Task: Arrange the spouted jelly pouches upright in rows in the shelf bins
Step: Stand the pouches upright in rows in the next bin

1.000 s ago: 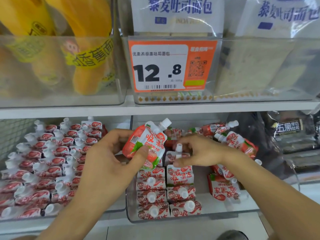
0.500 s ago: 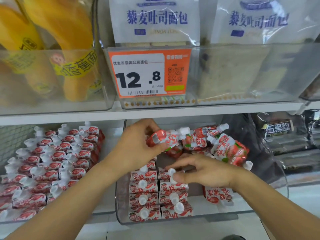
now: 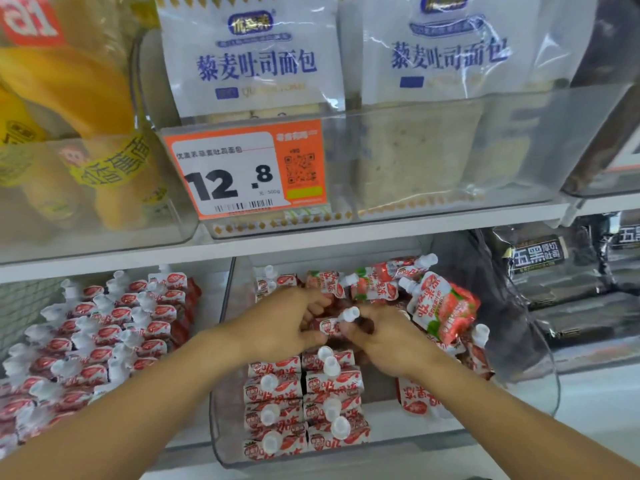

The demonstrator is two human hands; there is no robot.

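In the middle bin (image 3: 221,441), two front rows of upright pouches (image 3: 304,403) are set, roughly four deep. Behind them the left hand (image 3: 277,327) and right hand (image 3: 388,337) both pinch one pouch (image 3: 332,325) over the next slot. Beyond, loose pouches (image 3: 408,292) remain heaped, so the work looks under half done.

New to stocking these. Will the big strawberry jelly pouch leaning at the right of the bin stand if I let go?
Probably not alone: the jelly pouch leans on loose neighbours. Its bulging, creased body looks soft, so likely floppy. The packed upright rows suggest neighbours give support.
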